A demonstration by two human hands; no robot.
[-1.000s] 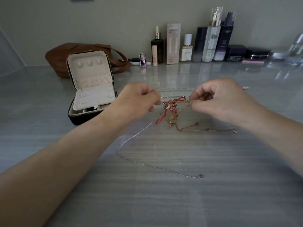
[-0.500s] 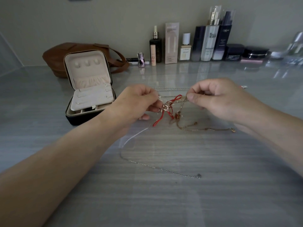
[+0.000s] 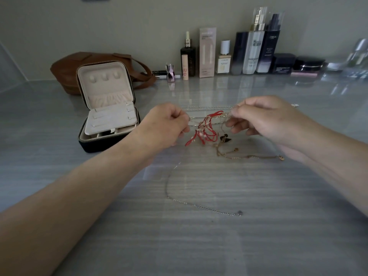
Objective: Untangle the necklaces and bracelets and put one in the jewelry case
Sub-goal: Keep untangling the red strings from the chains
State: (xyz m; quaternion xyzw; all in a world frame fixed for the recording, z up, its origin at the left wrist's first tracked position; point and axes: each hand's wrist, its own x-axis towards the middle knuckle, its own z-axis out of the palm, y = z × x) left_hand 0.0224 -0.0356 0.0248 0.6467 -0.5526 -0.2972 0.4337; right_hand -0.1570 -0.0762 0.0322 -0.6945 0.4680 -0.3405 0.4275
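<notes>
1. The jewelry case (image 3: pixel 107 108) is standing open at left.
2. Your left hand (image 3: pixel 165 124) is pinching the tangle (image 3: pixel 201 127), fingers curled.
3. The red cord bracelet (image 3: pixel 211 135) is hanging between your hands, knotted with chains (image 3: pixel 247 156).
4. Your right hand (image 3: pixel 266 118) is pinching likewise. Untangling is underway, probably needing one strand teased loose next.

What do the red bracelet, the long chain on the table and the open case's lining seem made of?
Red bracelet: looks like matte cord, thin limp loops. Long chain: silvery metal, tiny glinting links. Case lining: probably pale velvety fabric, soft, no shine.
</notes>
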